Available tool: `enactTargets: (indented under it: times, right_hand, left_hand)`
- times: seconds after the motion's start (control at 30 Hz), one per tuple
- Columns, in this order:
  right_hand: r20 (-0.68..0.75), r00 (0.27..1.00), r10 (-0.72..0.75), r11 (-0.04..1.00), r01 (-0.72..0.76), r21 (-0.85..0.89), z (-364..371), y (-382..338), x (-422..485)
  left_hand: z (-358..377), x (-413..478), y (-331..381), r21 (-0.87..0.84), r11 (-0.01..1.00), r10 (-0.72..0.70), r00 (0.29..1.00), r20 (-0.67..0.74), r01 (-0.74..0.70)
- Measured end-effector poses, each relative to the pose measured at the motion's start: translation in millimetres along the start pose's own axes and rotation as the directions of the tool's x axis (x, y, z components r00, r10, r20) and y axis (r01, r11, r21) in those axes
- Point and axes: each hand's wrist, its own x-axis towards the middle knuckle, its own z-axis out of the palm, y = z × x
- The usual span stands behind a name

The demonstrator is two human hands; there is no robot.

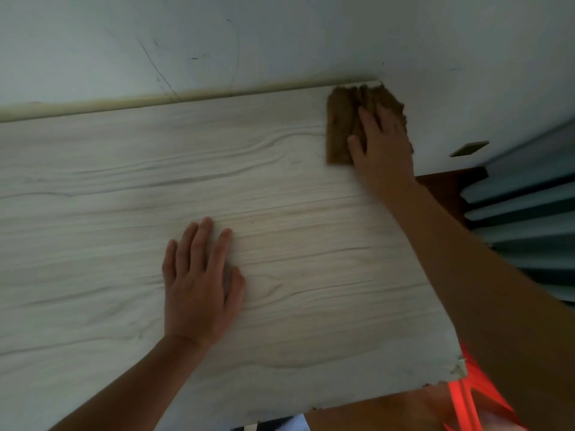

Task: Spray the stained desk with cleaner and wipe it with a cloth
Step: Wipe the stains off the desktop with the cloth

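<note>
Your hands both lie flat on the worktop [124,188], and neither one pinches anything. Your right hand [384,144] reaches to the far right corner with its fingers spread, palm down on top of the cloth [340,126], pressing it against the surface. That brown cloth sits right in the corner, its far edge touching the wall [280,35] and its right side at the worktop's right edge; it sticks out past your fingers on the left and the far side, while your palm covers its near right part. Your left hand [199,284] rests well apart from the cloth, nearer the front edge and about midway across the surface in view, palm down, fingers loosely together and thumb out to the right, holding nothing. You see pale wood grain on the worktop, with a chipped front right corner. You see thin dark scribbles on the wall behind. Something bright orange [466,402] shows below the front right corner, too blurred to identify.
</note>
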Motion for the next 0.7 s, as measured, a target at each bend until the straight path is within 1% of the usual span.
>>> enactTargets:
  times: [0.1,0.17,0.27,0.4,0.5,0.6,0.7]
  right_hand:
    - [-0.002,1.0,0.005,1.0,-0.005,0.004,0,-3,36]
    - [-0.001,1.0,-0.015,1.0,0.015,0.008,0,-2,37]
    - [0.006,0.998,-0.056,0.998,0.056,0.01,2,-2,10]
    - [0.007,0.992,-0.128,0.992,0.128,0.018,7,-12,-59]
    - [0.056,0.989,-0.14,0.99,0.14,0.003,7,-13,-102]
    - [0.09,0.988,-0.128,0.992,0.13,-0.009,1,-8,-109]
    - [0.091,0.986,-0.14,0.989,0.144,-0.039,-5,-1,-84]
  left_hand:
    - [1,0,0,-0.002,1.0,-0.001,1.0,-0.013,0.001]
    - [1,0,0,-0.002,1.0,-0.003,1.0,-0.018,0.003]
    - [0,0,0,-0.015,1.0,-0.007,1.0,-0.014,0.007]
    - [0,-1,0,-0.02,1.0,0.002,1.0,-0.02,-0.003]
    - [0,-1,0,-0.018,1.0,-0.004,1.0,-0.01,0.004]
    - [0,-1,0,-0.018,1.0,-0.007,1.0,-0.005,0.007]
    - [1,0,0,-0.016,1.0,-0.003,1.0,-0.009,0.003]
